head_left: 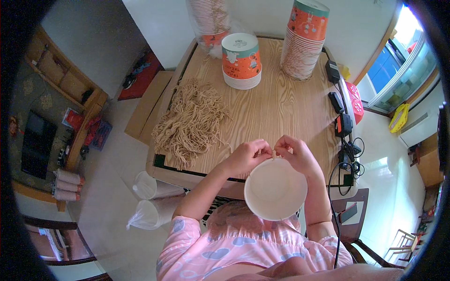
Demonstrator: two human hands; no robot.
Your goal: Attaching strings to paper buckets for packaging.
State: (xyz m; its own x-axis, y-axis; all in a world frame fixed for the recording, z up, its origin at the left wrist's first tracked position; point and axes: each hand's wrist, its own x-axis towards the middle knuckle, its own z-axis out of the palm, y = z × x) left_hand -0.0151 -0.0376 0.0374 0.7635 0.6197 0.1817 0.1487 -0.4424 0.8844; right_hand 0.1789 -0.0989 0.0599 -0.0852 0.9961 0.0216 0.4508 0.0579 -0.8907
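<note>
Head view: I see left hand (246,157) and right hand (294,154) meeting at far rim of white paper bowl (275,188), which sits at near edge of desk (281,105), open side up. Both hands' fingers pinched on thin tan string (273,157) at bowl rim. Loose heap of tan strings (192,122) lies along desk's left edge. 2 stacks of orange printed bowls near far edge: short stack (241,61) mid, tall stack (304,40) right. Black chargers (338,100) along right edge.
</note>
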